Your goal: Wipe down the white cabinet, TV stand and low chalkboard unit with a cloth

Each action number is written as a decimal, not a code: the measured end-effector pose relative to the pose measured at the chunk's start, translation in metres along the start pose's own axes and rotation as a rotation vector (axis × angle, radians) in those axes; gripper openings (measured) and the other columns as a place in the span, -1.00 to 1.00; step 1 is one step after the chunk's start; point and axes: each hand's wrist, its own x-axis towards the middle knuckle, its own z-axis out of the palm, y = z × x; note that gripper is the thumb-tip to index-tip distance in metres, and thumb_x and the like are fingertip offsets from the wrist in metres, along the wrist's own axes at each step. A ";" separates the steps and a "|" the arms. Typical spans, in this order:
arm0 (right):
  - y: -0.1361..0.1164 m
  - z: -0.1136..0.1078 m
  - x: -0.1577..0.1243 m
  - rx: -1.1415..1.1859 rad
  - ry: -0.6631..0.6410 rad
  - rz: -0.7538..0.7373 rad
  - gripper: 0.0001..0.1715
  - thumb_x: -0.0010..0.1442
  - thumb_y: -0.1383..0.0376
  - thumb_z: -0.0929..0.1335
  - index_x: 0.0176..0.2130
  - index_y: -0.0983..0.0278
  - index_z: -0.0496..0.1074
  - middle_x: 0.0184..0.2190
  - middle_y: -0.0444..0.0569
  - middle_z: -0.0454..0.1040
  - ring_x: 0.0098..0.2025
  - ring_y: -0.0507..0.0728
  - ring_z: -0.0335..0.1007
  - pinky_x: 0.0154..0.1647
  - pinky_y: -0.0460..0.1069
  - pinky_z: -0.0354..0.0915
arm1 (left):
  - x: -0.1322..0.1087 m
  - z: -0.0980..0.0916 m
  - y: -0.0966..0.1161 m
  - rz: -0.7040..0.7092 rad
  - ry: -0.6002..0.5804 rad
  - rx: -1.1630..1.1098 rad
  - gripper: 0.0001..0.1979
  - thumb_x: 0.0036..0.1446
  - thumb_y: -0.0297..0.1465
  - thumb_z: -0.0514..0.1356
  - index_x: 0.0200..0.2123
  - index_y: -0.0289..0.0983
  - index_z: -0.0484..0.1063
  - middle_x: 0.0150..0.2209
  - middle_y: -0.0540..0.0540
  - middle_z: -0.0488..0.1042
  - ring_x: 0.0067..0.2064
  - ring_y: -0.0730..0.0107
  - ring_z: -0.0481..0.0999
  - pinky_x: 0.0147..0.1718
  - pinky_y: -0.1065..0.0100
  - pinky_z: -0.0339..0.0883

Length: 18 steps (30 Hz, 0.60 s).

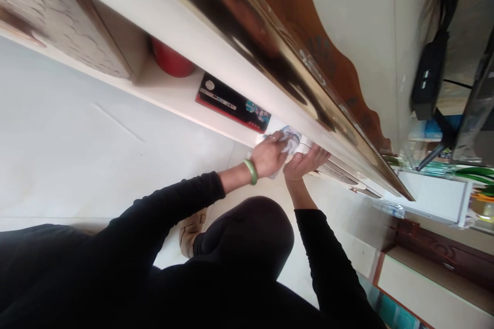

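Note:
My left hand (269, 156), with a pale green bangle at the wrist, is closed on a crumpled white and blue cloth (292, 139). It presses the cloth into the low open shelf (219, 120) of a white cabinet, just right of a flat black and red box (233, 103). My right hand (304, 162) lies against the cabinet close beside the cloth, fingers stretched out and holding nothing. Part of its fingertips is hidden by the cabinet edge.
A shiny gold trim (270, 46) runs along the cabinet's top edge above my hands. On the shelf to the left stand a red round object (172, 57) and a patterned pale box (73, 25). A black power strip (428, 77) lies on top at the right.

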 end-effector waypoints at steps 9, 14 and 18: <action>-0.001 -0.002 0.000 -0.043 -0.052 0.010 -0.01 0.43 -0.11 -0.11 0.37 0.46 0.29 0.30 0.51 0.26 0.47 0.55 0.06 0.34 0.55 0.08 | 0.012 -0.006 -0.011 -0.075 -0.028 -0.013 -0.68 0.40 -0.41 0.09 0.02 -0.34 0.62 0.00 -0.25 0.57 0.03 0.12 0.56 0.06 0.22 0.45; -0.005 -0.006 0.002 -0.089 -0.154 0.126 -0.09 0.42 -0.05 -0.02 0.40 0.45 0.27 0.36 0.50 0.19 0.51 0.58 -0.04 0.34 0.59 0.05 | -0.001 -0.006 -0.007 0.010 -0.031 -0.070 -0.69 0.41 -0.38 0.10 0.02 -0.30 0.62 0.03 -0.23 0.57 0.06 0.12 0.57 0.12 0.21 0.45; -0.012 -0.012 0.007 -0.087 -0.282 0.220 -0.18 0.38 0.06 0.07 0.35 0.49 0.34 0.36 0.50 0.20 0.55 0.58 -0.16 0.41 0.61 -0.04 | 0.041 -0.010 -0.026 -0.147 0.059 -0.197 -0.81 0.33 -0.49 0.18 -0.21 -0.37 0.64 -0.08 -0.27 0.61 0.05 0.07 0.59 0.14 0.20 0.44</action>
